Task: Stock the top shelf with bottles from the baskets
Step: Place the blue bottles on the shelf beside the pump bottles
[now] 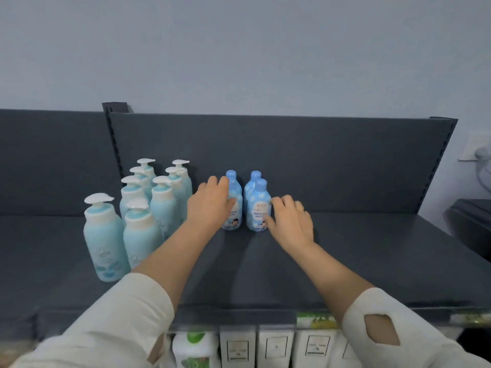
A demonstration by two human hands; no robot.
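The left hand (211, 200) wraps a small blue bottle (233, 208); the right hand (291, 221), fingers spread, seemingly just touches the next bottle (257, 208). Left of the grip, pump bottles (148, 203) already stand; right of it the top shelf (372, 248) remains bare, so stocking looks partway done.

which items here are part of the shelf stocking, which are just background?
Job:
- top shelf
- small blue bottles, both hands on them: left hand, right hand
- pump bottles, already standing on the shelf

Background:
- wall socket
- white packs on the lower shelf
- baskets: not in view
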